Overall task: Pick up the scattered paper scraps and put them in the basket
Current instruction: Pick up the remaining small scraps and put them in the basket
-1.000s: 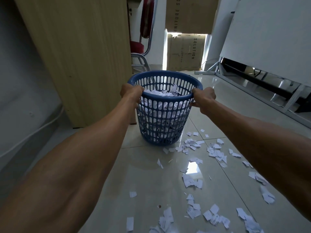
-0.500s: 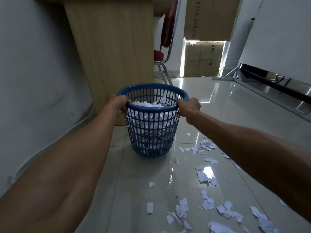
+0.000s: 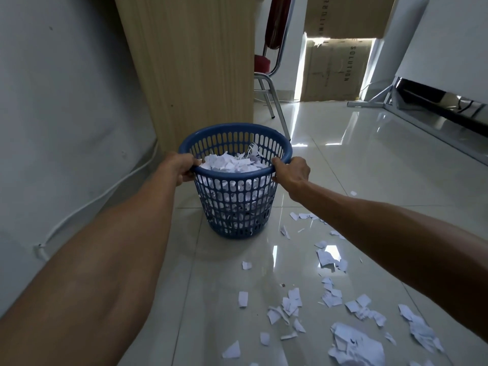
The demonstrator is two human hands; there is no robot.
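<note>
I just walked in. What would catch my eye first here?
A blue basket heaped with white paper is dead centre, its rim gripped by the left hand and the right hand. More torn scraps litter the glossy floor to its right and nearer the camera.

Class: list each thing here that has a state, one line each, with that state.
Basket: upright, nearly full of paper.
Left hand: grips the basket rim's left side.
Right hand: grips the rim's right side.
Paper scraps: scattered on the floor, not yet collected.
</note>
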